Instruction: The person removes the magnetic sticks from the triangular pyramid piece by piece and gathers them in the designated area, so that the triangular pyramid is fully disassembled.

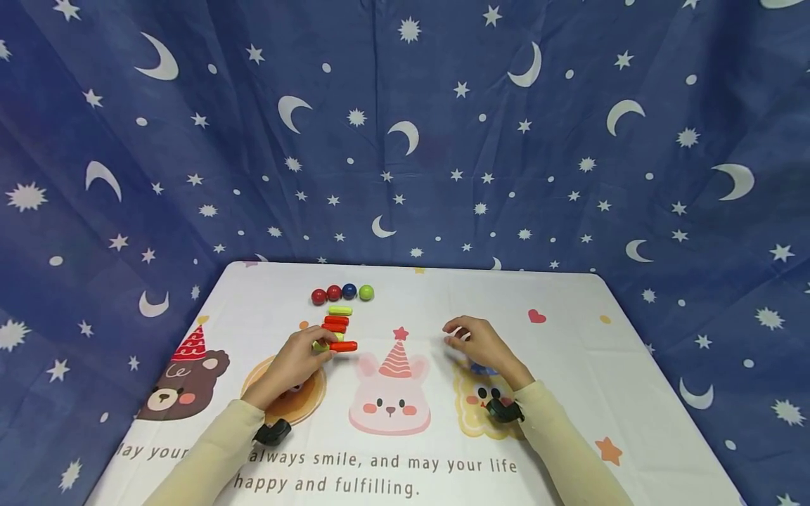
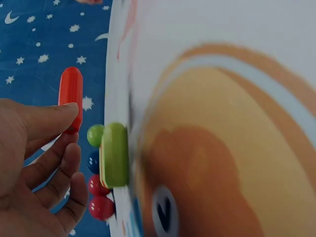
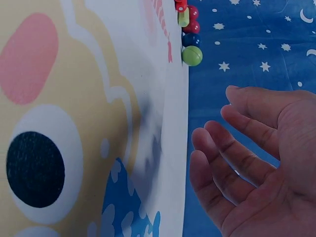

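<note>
My left hand (image 1: 296,360) pinches a red rod-shaped block (image 1: 346,346) between thumb and fingertip. In the left wrist view that red block (image 2: 70,89) is raised, its rounded end past the thumb. Just beyond the hand, a row of similar blocks lies on the table: a yellow-green one (image 1: 339,310) farthest back, then red ones (image 1: 336,320), with yellow-green partly hidden by my fingers. From the left wrist, the nearest yellow-green block (image 2: 116,155) covers most of the others. My right hand (image 1: 484,346) hovers above the cloth, fingers loosely bent, holding nothing.
Behind the blocks stands a row of balls: two red (image 1: 319,297), one blue (image 1: 349,291) and one green (image 1: 366,292). A white cloth (image 1: 411,302) printed with cartoon animals covers the table. A blue curtain (image 1: 443,211) with moons and stars hangs beyond its back edge.
</note>
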`<state>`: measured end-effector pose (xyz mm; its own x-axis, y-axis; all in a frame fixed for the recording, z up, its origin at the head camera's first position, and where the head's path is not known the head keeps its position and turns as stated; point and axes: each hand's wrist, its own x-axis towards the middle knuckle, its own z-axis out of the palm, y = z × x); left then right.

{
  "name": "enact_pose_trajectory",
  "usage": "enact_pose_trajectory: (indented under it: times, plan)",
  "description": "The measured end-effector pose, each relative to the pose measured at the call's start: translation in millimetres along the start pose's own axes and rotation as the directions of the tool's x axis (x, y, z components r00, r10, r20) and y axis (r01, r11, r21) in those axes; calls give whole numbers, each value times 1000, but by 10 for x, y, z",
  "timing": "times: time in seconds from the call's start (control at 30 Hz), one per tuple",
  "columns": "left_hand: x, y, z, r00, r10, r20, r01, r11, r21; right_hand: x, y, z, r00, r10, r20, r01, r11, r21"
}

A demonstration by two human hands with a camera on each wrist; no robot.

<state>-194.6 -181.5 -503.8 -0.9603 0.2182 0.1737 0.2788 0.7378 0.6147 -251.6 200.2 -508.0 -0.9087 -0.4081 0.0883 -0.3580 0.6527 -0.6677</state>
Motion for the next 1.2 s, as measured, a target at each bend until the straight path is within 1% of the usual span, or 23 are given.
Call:
enact_pose_trajectory:
  times: [0.13,0.2,0.37,0.53,0.73,0.87,1.07,1.2]
  plan:
    - [-49,-78,-35,999,-38,19,37,999,12,-13,12,10,1000,-10,0,10,1000,7]
    - [-72,-118,-48,999,-42,25,42,999,23,-25,20,18,1000,-15,0,15,1000,10]
    - [-110,-224,-60,999,-28,36,26,998,54,-56,43,20,1000,-12,-6,12,1000,5]
    - [-115,-287,-60,999,-33,32,31,997,67,-68,57,-6,1000,-6,-8,6,1000,1]
    - [-86,-314,-59,999,-27,27,25,997,76,-60,44,-39,1000,3,-6,-4,1000,-14]
    - [-70,-314,-63,999,-21,28,18,996,82,-62,40,-52,1000,12,-10,-12,1000,-4]
    - [-53,-327,-65,998,-49,29,45,993,108,-68,60,-52,1000,-11,-22,11,1000,5]
    - [-43,-338,-46,998,-49,26,46,991,123,-81,86,-69,999,9,-36,-9,1000,13]
